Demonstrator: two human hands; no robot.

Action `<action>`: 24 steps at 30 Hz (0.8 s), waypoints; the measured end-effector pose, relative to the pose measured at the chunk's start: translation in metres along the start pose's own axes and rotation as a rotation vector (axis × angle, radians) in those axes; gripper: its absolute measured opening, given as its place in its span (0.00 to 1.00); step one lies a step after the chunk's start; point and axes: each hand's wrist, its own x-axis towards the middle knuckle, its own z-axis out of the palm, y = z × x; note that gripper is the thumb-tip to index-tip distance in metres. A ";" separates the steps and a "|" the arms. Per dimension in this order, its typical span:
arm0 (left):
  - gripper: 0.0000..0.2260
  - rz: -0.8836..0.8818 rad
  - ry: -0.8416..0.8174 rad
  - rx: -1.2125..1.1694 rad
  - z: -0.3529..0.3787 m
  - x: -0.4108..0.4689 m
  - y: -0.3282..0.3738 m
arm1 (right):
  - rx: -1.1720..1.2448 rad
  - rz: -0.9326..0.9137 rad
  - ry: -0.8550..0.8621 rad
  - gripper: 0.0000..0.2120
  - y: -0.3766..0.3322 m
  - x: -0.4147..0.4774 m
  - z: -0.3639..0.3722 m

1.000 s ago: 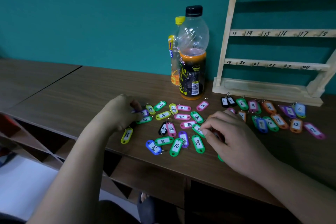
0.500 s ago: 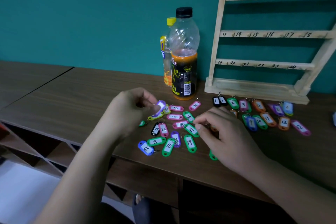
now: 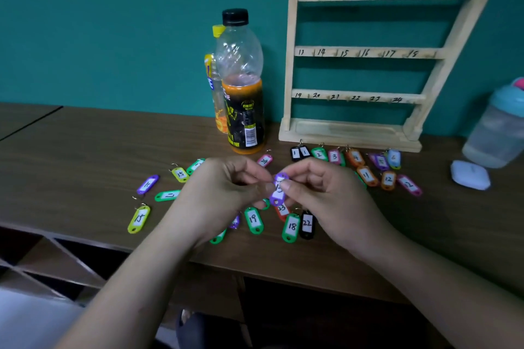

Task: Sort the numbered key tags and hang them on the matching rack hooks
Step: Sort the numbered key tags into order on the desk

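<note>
Both your hands have come up off the table (image 3: 85, 150). Your left hand (image 3: 226, 187) and right hand (image 3: 320, 193) pinch one purple tag (image 3: 278, 190) between them, standing tall. The rack (image 3: 292, 65) is up behind, closer to your right hand.

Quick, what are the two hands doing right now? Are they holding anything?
Left hand: closed, pinching the purple plastic key tag with a white label.
Right hand: closed, pinching the same tag from the other side.
</note>
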 end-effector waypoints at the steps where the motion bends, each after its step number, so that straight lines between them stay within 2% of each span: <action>1: 0.04 0.005 -0.019 0.014 0.001 0.000 0.000 | -0.005 0.010 -0.007 0.04 0.000 -0.001 -0.003; 4: 0.03 0.024 -0.031 0.066 0.000 0.002 -0.002 | -0.064 0.039 0.004 0.05 0.000 0.000 -0.018; 10: 0.03 0.044 0.083 0.215 -0.014 0.009 -0.019 | -0.338 0.070 0.141 0.04 0.012 0.008 -0.060; 12: 0.04 0.037 0.117 0.276 -0.019 0.012 -0.024 | -0.407 0.104 0.139 0.02 0.021 0.009 -0.067; 16: 0.03 0.018 0.161 0.389 -0.032 0.014 -0.029 | -0.487 0.157 0.111 0.04 0.031 0.005 -0.062; 24: 0.04 -0.022 0.161 0.451 -0.041 0.017 -0.038 | -0.652 0.092 0.156 0.03 0.028 0.010 -0.035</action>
